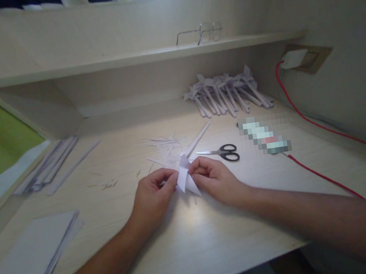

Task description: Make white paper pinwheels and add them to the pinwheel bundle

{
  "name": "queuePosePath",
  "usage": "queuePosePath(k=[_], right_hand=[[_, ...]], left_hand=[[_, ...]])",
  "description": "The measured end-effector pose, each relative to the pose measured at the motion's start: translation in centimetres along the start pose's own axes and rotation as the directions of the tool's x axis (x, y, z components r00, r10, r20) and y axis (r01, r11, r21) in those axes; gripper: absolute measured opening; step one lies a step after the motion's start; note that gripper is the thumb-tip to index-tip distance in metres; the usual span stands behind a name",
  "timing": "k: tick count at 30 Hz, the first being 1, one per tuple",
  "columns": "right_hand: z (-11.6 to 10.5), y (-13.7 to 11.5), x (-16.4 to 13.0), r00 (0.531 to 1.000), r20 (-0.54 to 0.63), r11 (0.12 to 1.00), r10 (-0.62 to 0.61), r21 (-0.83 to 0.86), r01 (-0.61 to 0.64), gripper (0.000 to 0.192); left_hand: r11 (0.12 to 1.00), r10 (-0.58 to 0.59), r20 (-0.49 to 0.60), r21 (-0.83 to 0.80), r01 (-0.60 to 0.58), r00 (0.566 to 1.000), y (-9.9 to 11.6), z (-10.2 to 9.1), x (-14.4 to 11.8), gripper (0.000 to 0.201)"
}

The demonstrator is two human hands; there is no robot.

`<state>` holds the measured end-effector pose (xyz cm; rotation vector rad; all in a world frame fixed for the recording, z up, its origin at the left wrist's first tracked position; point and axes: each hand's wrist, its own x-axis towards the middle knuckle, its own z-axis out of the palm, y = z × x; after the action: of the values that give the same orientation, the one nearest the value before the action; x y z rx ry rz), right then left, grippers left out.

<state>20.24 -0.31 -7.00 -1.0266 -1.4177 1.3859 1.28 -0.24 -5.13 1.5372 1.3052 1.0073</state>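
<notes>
Between my fingertips at the middle of the desk is a folded white paper pinwheel (183, 177) with pointed blades. My left hand (155, 191) pinches its left side, thumb against forefinger. On the other side my right hand (219, 178) grips it with curled fingers. A rolled paper stick (198, 138) extends up and to the right from behind the pinwheel; whether the two are joined I cannot tell. Black-handled scissors (227, 151) lie just beyond my right hand, blades towards the pinwheel. Thin paper scraps (167, 146) are scattered behind my hands.
Several similar paper pinwheels on sticks (222, 93) lie at the back right. Paper strips (53, 166) and a stack of sheets (32, 251) are on the left. A blurred-out device (264, 137) with a red cable (324, 176) lies right. Glasses (209, 32) rest on the shelf (108, 65).
</notes>
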Motion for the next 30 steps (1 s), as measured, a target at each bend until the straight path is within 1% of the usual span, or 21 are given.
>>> queuePosePath(k=[6, 13, 18, 22, 25, 27, 30], right_hand=[[0.0, -0.3, 0.1, 1.0, -0.016, 1.0, 0.02, 0.001, -0.02, 0.009], [-0.3, -0.6, 0.2, 1.0, 0.01, 1.0, 0.011, 0.005, -0.011, 0.009], [-0.7, -0.9, 0.1, 0.998, 0.052, 1.0, -0.02, -0.011, 0.021, 0.011], [-1.2, -1.2, 0.0, 0.991, 0.114, 0.995, -0.069, -0.061, 0.076, 0.01], [-1.5, -1.4, 0.0, 0.979, 0.178, 0.986, -0.101, -0.111, 0.122, 0.006], [-1.7, -1.4, 0.0, 0.967, 0.233, 0.983, -0.104, -0.122, 0.136, 0.004], [-2.0, -1.4, 0.0, 0.945, 0.313, 0.979, -0.095, -0.145, 0.146, 0.003]], left_hand=[[1.0, 0.013, -0.015, 0.002, -0.013, 1.0, -0.2, -0.1, 0.0, 0.02], [0.992, 0.089, 0.058, 0.088, -0.094, 0.994, 0.4, -0.9, 0.3, 0.015], [0.996, 0.085, 0.114, 0.028, -0.088, 0.99, 0.6, -1.2, 0.3, 0.013], [0.982, 0.153, 0.13, 0.093, -0.166, 0.98, 0.8, -1.5, 0.2, 0.013], [0.962, 0.195, 0.183, 0.156, -0.224, 0.964, 1.0, -1.9, 0.2, 0.011], [0.953, 0.205, 0.228, 0.176, -0.247, 0.952, 1.1, -2.2, 0.2, 0.01], [0.951, 0.188, 0.287, 0.187, -0.247, 0.939, 1.2, -2.5, 0.2, 0.01]])
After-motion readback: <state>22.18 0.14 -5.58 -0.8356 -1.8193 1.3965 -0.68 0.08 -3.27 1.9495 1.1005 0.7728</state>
